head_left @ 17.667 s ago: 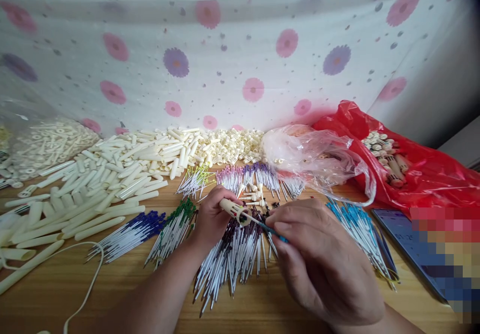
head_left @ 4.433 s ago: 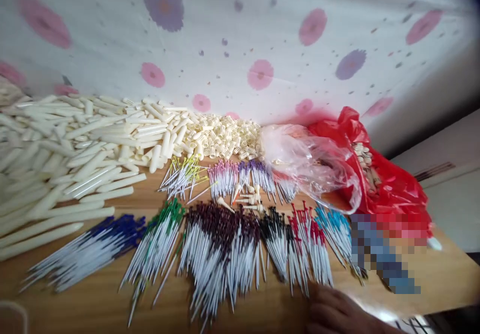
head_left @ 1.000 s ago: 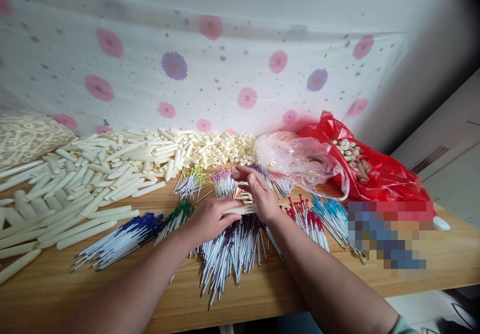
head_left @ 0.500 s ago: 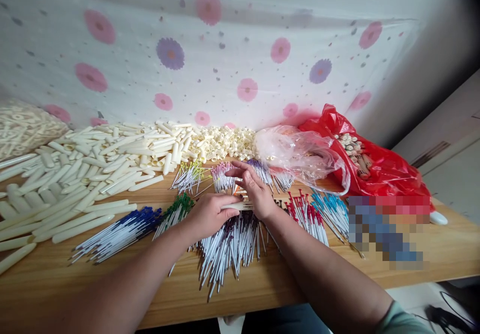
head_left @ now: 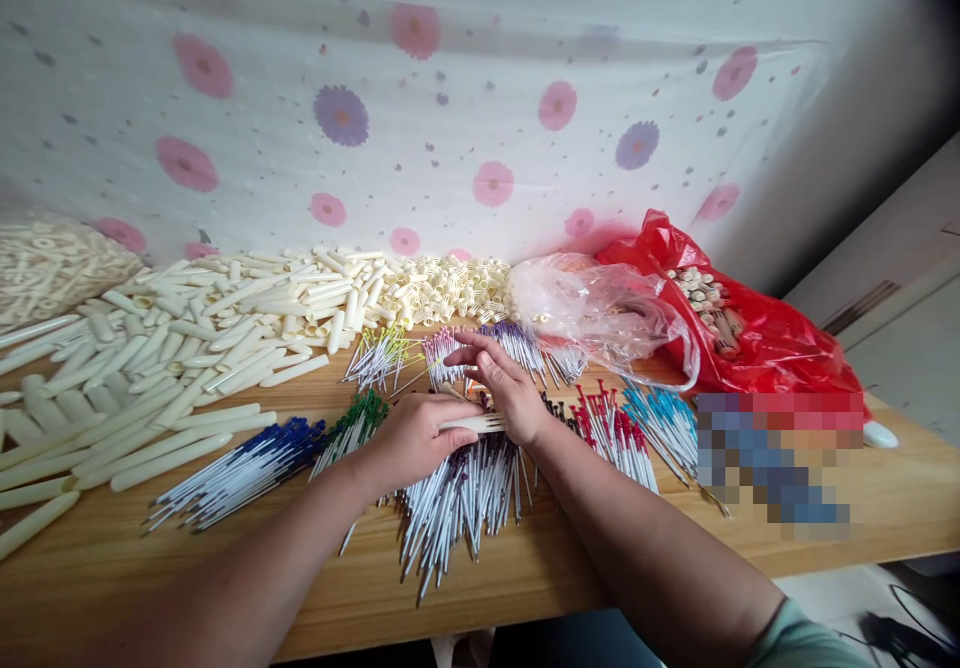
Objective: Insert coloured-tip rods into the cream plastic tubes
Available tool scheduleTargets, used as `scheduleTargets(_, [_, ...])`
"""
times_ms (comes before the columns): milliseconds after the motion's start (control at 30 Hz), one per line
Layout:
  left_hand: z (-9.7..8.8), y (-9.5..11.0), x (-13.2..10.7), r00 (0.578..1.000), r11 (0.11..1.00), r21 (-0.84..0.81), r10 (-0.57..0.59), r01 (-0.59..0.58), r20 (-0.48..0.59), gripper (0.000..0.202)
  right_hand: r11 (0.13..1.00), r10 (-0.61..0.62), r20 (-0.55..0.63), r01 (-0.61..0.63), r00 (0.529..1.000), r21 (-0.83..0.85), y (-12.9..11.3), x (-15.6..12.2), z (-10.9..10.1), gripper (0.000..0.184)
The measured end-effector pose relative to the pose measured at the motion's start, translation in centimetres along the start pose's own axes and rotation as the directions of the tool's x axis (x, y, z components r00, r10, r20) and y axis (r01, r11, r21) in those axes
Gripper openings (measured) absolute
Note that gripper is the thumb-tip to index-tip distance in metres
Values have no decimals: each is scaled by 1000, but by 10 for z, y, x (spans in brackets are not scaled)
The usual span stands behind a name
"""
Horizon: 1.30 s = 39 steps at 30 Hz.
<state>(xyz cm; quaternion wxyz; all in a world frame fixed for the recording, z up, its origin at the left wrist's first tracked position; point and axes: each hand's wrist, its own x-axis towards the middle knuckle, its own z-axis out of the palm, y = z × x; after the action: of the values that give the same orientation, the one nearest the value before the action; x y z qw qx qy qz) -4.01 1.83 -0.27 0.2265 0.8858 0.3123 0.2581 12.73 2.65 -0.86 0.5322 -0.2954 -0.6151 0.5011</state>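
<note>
My left hand [head_left: 412,438] is closed round a cream slotted pen barrel [head_left: 475,423] and holds it level over the pile of dark-tipped refills [head_left: 459,493]. My right hand [head_left: 504,385] reaches past the barrel, fingers stretched out and pointing left. Its fingertips rest at the pink-tipped refills [head_left: 439,348] and some small cream parts beside them. Whether anything is pinched in the fingertips does not show.
On the wooden table [head_left: 525,568] lie fans of blue-tipped [head_left: 240,468], green-tipped [head_left: 352,426], yellow-tipped [head_left: 379,358], red-tipped [head_left: 615,428] and light-blue-tipped refills [head_left: 664,423]. Cream barrels [head_left: 187,348] heap at the left, cream springs [head_left: 450,290] behind. A clear bag [head_left: 600,313] and red bag [head_left: 757,343] sit right.
Both hands have returned to the table since the frame where only a right hand showed at the bottom edge. Over the last second my right hand's fingers slid slightly left along the pink refills.
</note>
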Motion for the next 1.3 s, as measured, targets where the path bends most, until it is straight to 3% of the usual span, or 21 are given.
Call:
scheduleTargets(100, [1, 0, 1, 999, 999, -5, -33, 33, -7, 18, 1000, -1, -11, 1, 1000, -10, 2, 2, -1, 38])
scheduleTargets(233, [6, -2, 5, 987, 987, -56, -151, 148, -53, 21, 998, -36, -194, 27, 980, -48, 2, 7, -7, 32])
scheduleTargets(400, [6, -9, 6, 962, 961, -89, -268, 263, -53, 24, 988, -138, -300, 108, 944, -113, -4, 10, -23, 29])
scheduleTargets(467, [2, -11, 6, 944, 941, -130, -324, 314, -62, 26, 971, -185, -238, 139, 954, -195, -11, 10, -31, 26])
scheduleTargets(567, [-6, -13, 5, 939, 924, -216, -337, 315, -73, 29, 901, -168, 47, 173, 985, -397, -21, 10, -38, 22])
scheduleTargets(667, [-12, -18, 4, 945, 925, -253, -314, 283, -89, 30, 842, -158, 202, 239, 967, -484, -22, 10, -38, 23])
scheduleTargets(800, [-12, -28, 1, 953, 952, -177, -273, 249, -128, 30, 808, -175, 148, 228, 973, -544, -17, 11, -32, 18])
scheduleTargets(933, [-13, -28, 0, 953, 979, 68, -171, 194, -250, 26, 815, -17, 98, 70, 995, -576, -16, 9, -25, 22])
scheduleTargets(1033, [-15, -24, -1, 956, 964, 208, -103, 164, -275, 24, 835, 96, 65, -45, 993, -548, -18, 8, -21, 26])
scheduleTargets(1100, [-15, -21, 0, 961, 961, 211, -120, 176, -251, 25, 842, 63, 55, -24, 996, -539, -18, 6, -20, 27])
scheduleTargets(1200, [-16, -20, 0, 965, 969, 132, -184, 211, -188, 29, 861, -66, 89, 102, 994, -498, -17, 5, -20, 29])
scheduleTargets(1300, [-16, -18, 1, 970, 969, 116, -201, 217, -138, 32, 833, -87, 91, 123, 992, -539, -16, 5, -19, 29])
